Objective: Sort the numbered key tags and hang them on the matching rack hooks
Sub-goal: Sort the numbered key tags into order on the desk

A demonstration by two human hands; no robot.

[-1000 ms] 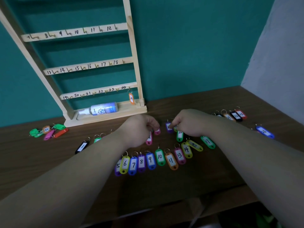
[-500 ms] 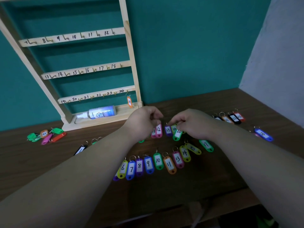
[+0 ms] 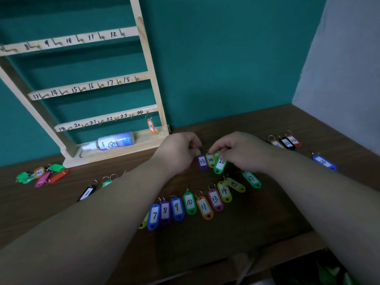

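A wooden rack [image 3: 144, 64] with numbered hooks leans against the teal wall; an orange tag 24 [image 3: 151, 126] hangs on its hook. A curved row of numbered tags [image 3: 190, 203] from 7 to 17 lies on the brown table. Behind that row sits a small cluster: purple tag 13 [image 3: 202, 162], yellow tag 14 [image 3: 211, 160] and green tag 20 [image 3: 220, 166]. My left hand [image 3: 178, 151] has curled fingers at the cluster's left side, pinching near the rings. My right hand [image 3: 240, 150] pinches the top of the green tag 20.
A spray bottle [image 3: 111, 141] lies on the rack's base. Loose tags [image 3: 42, 174] sit at the far left, a black tag [image 3: 87, 193] nearer me, tags 22 and 23 [image 3: 286, 141] and a blue tag [image 3: 324, 162] at the right. The table's front edge runs below the row.
Both hands have shifted slightly away from me and closer together over the cluster. The purple 13 and yellow 14 tags now show between them, and the green 20 tag is tilted under my right fingers.
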